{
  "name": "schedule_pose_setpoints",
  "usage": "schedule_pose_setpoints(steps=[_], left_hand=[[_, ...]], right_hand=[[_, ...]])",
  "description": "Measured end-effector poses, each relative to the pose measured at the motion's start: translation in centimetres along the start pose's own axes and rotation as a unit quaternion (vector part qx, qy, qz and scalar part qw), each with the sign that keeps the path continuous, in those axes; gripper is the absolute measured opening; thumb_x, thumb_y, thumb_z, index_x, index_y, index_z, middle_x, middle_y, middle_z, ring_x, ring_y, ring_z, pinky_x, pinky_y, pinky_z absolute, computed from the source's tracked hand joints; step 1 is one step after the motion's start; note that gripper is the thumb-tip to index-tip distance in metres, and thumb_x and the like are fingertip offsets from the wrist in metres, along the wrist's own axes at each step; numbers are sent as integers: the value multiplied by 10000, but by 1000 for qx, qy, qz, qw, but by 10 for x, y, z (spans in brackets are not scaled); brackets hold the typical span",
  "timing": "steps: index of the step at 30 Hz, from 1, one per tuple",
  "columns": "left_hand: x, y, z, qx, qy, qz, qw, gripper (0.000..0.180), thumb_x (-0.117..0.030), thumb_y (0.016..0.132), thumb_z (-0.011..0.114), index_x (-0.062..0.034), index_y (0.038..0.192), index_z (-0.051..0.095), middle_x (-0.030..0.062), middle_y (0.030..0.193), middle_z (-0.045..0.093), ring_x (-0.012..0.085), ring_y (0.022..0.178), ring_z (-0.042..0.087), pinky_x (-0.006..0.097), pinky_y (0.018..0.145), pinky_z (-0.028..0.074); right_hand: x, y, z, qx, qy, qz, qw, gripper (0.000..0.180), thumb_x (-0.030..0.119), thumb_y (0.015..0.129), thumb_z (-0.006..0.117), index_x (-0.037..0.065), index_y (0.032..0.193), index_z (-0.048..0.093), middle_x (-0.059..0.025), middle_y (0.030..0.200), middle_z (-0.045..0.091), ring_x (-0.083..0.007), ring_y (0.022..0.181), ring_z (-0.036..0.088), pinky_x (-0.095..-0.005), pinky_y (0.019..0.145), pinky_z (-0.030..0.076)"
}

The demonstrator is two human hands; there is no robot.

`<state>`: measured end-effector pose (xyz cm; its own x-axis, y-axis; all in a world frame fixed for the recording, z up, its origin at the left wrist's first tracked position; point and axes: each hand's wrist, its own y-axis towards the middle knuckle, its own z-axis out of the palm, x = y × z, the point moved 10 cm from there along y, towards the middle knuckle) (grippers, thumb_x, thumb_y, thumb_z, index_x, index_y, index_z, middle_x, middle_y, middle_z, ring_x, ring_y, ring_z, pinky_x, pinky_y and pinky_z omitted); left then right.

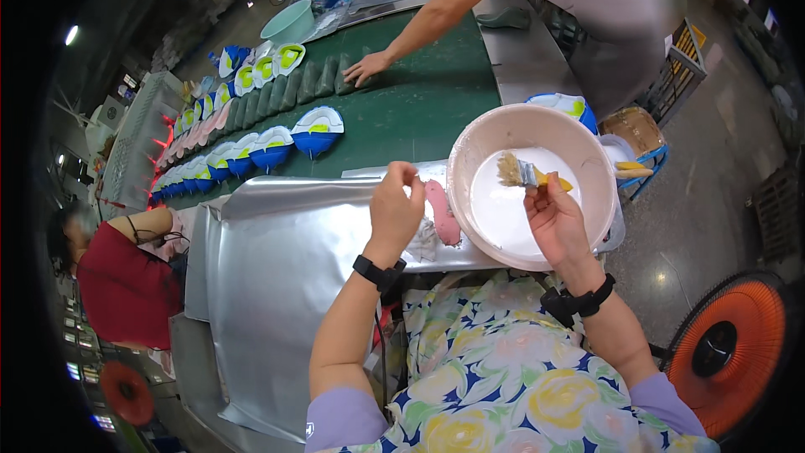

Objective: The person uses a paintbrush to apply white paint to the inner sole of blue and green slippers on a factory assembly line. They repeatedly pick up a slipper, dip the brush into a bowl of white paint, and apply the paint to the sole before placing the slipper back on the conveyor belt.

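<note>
My left hand (394, 205) pinches the end of a pink shoe sole (442, 211) that lies on the silver foil-covered table (277, 260), just left of a pale round bowl (470, 151). My right hand (553, 218) holds a yellow-handled brush (524, 173) whose bristles dip toward the white liquid (503, 210) in the bowl. Both wrists wear black bands.
A green conveyor belt (419, 109) carries rows of blue-and-white shoe soles (277, 144) and dark green soles (314, 80). A person's hand (366, 69) reaches onto the belt from the far side. Another person in red (122, 285) sits at left. An orange fan (725, 348) stands at lower right.
</note>
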<state>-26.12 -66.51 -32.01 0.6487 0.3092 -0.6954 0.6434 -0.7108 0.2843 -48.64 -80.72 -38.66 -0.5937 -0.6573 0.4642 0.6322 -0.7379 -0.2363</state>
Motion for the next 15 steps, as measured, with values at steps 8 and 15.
schedule_pose_setpoints(steps=[8,15], left_hand=[[-132,-19,-19,-24,-177,159,971,395,52,796,634,-33,1168,533,81,958,691,214,920,656,345,914,474],[-168,-33,-17,-45,-52,280,957,476,47,759,694,-53,1187,510,40,921,706,210,875,643,345,861,455]], right_hand=[[0,-4,10,43,-3,30,999,221,242,1010,579,47,1112,592,-53,951,660,-128,849,640,-265,809,554],[11,-6,18,62,-55,-10,997,234,249,1015,569,52,1140,558,-47,972,652,-120,841,632,-268,820,535]])
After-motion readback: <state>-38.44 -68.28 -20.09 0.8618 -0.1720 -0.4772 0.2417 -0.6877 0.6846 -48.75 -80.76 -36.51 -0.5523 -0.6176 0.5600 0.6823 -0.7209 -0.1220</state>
